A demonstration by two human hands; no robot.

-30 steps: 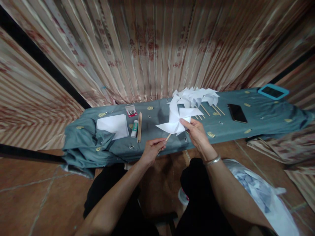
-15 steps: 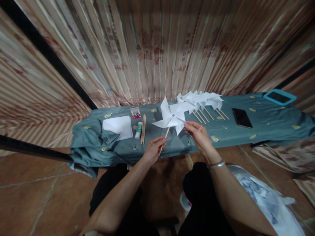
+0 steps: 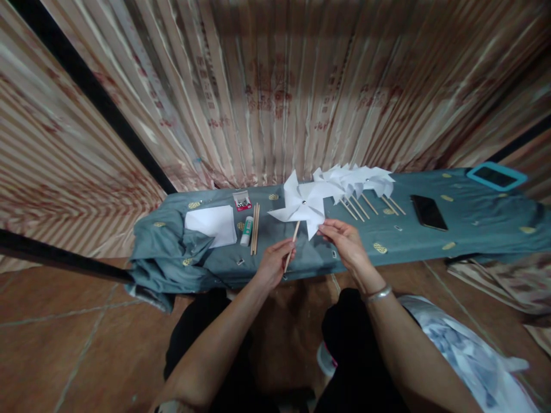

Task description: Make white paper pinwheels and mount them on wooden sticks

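A white paper pinwheel (image 3: 301, 201) with a shiny pin at its centre is held up above the near part of the bench. My left hand (image 3: 275, 261) is closed round its wooden stick, below the blades. With thumb and fingers my right hand (image 3: 344, 240) pinches the tip of the lower right blade. Behind and to the right, several more white pinwheels (image 3: 365, 179) lie overlapped in a row, sticks toward me. Left of my hands are loose wooden sticks (image 3: 255, 229), a glue stick (image 3: 247, 230), a small red box of pins (image 3: 241, 201) and a stack of white paper (image 3: 213, 223).
A green patterned cloth (image 3: 301, 252) covers the narrow bench. On its right side lie a dark phone (image 3: 429, 212) and a blue-framed tablet (image 3: 497, 175). A plastic bag (image 3: 469, 350) stands on the floor at the right. Striped curtains (image 3: 275, 86) hang behind.
The right hand has shifted slightly down and left along the blade, from its side to its tip. Both hands keep their grip on the pinwheel. The whole view has shifted a little.
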